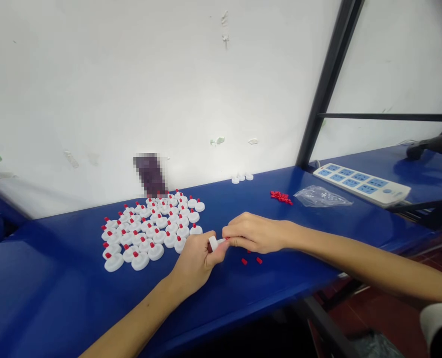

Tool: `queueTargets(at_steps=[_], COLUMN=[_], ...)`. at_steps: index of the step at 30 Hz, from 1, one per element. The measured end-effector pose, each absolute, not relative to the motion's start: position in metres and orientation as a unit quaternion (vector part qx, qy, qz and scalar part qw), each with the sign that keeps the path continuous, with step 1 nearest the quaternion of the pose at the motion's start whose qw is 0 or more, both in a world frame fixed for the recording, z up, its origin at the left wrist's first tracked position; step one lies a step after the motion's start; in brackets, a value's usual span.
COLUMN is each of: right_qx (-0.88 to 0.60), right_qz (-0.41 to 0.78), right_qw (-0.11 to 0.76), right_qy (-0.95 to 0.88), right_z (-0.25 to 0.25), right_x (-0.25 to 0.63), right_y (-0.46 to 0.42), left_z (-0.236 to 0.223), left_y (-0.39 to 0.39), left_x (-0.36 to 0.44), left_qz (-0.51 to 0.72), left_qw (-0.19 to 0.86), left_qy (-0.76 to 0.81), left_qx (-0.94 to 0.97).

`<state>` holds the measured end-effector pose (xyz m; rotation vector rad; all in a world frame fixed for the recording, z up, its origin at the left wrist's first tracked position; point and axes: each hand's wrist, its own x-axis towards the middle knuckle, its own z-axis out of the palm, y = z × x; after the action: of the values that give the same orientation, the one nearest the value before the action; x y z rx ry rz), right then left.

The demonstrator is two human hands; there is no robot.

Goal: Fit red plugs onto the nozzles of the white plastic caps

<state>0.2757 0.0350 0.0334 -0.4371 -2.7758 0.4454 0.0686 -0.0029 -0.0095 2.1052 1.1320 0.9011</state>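
Observation:
My left hand (198,258) is closed around a white bottle cap (213,243), its round base turned toward me and its nozzle pointing right. At the nozzle's end my right hand (256,232) pinches a small red tip (227,239), mostly covered by the fingers. Whether the tip is fully seated on the nozzle I cannot tell. Left of my hands stand many white caps with red tips (145,244), crowded together on the blue table (213,308). A few loose red tips (259,260) lie just below my right hand.
A pile of red tips (281,197) lies beyond my right forearm, beside a clear plastic bag (321,196). Several white caps (235,179) sit by the wall. A power strip (363,184) is at right, near a black metal post (327,84). A dark pixelated object (152,174) leans at the wall.

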Motion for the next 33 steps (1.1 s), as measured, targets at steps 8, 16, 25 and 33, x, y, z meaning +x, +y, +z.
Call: queueTargets(at_steps=[8,16,25,33], right_qx=[-0.152,-0.189,-0.335,-0.345], right_qz=[0.201,0.369,0.185,0.147], right_qw=[0.131,0.223,0.178,0.084], right_qy=[-0.959,-0.882,-0.907,-0.923], right_z=[0.032,0.034,0.024,0.03], right_x=[0.272,0.268,0.262,0.223], right_y=[0.032,0.04,0.065,0.108], left_z=[-0.005,0.004,0.004,0.006], left_y=[-0.002,0.002,-0.019,-0.023], left_x=[0.061,0.062,0.072,0.074], left_qz=[0.297,0.336,0.134,0.182], left_qw=[0.161,0.172,0.138,0.092], left_qy=[0.413,0.444,0.368,0.327], left_qx=[0.846,0.813,0.91,0.923])
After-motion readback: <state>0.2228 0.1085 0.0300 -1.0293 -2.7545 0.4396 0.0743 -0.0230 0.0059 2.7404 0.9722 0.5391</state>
